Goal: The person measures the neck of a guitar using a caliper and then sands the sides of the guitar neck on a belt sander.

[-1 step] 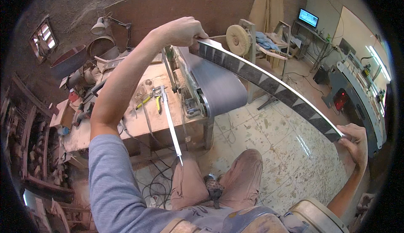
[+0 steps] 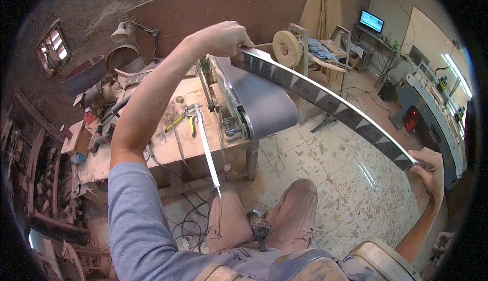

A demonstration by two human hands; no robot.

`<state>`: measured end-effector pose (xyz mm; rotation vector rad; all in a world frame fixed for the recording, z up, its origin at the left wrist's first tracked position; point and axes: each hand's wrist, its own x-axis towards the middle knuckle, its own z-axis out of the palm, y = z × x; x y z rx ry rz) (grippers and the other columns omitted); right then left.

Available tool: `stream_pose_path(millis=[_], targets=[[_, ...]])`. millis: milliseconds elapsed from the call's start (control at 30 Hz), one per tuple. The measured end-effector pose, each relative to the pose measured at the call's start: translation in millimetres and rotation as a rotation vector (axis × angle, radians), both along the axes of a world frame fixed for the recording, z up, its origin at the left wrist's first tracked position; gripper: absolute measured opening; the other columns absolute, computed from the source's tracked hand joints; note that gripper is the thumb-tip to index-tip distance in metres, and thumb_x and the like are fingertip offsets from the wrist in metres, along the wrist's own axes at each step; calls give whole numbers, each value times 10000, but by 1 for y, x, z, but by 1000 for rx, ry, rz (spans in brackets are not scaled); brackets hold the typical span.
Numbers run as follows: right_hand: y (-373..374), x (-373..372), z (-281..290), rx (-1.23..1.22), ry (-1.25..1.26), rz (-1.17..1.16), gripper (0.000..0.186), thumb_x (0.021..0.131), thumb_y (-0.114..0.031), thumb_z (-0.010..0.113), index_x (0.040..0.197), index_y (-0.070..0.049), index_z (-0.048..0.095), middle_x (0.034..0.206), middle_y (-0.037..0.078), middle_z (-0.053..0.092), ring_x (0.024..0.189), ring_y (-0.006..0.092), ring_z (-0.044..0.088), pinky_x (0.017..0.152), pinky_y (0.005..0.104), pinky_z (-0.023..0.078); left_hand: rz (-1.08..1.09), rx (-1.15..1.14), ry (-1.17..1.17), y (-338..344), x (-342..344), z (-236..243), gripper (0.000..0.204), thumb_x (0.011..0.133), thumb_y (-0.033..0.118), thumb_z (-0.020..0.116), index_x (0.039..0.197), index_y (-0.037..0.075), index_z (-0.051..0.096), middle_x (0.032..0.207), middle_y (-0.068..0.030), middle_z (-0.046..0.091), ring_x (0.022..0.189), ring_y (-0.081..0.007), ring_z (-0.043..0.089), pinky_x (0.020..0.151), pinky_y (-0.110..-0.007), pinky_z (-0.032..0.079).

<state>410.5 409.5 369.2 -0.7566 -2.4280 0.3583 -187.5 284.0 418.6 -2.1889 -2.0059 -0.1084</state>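
Note:
My left hand (image 2: 229, 38) is closed on the upper left end of a long, slim dark board (image 2: 330, 107) with a white edge and light triangular inlays. My right hand (image 2: 427, 170) grips its lower right end. The board slants downward to the right, partly in front of a grey belt sander (image 2: 267, 113). On the wooden workbench (image 2: 101, 168), left of the sander, lie yellow-handled pliers (image 2: 174, 122) and a long metal caliper (image 2: 206, 149), whose blade reaches past the front edge toward my left knee (image 2: 226, 212).
A round buffing wheel (image 2: 285, 48) stands behind the board, beside a wooden rack with blue cloths (image 2: 320, 50). A grey machine (image 2: 427, 138) is at the right, a monitor (image 2: 372, 22) at the back right. Dark cables (image 2: 188, 222) lie on the dusty tiled floor (image 2: 351, 205); scrap wood fills the left.

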Motion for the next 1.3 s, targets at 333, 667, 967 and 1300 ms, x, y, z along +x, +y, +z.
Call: stream_pose_path(millis=[333,667,967,1300], targets=[[24,105,-120,-449,478,106,252,839,-189,679,1042,-51,621,964,25,586,882,140,559,815,289,431,-363,116,-1154,-84,41,9,456,945,270,722,1292,-25,688,1137,-193,745,981,-235,731,912,-357,582],[-111,-38,-389,-1721,514,99,251,825,-107,655,1055,-34,586,840,147,649,490,194,562,377,295,419,-326,1181,-1624,-234,98,-170,755,962,247,730,1577,71,327,1443,-142,555,1270,-240,601,1046,-399,542],[-193,-145,-338,-1648,296,402,229,873,-167,630,1037,-22,563,796,85,603,503,149,528,418,281,430,0,1400,-1752,-269,136,-218,588,1109,508,320,1511,89,410,1413,-133,574,1193,-233,634,1043,-413,538],[-307,-280,-88,-1217,345,1125,428,990,-127,626,1369,69,585,1103,73,692,969,94,630,870,243,504,-333,1501,-2002,-323,-45,-208,399,1074,368,447,1090,29,658,1105,-184,733,987,-262,738,881,-355,627]])
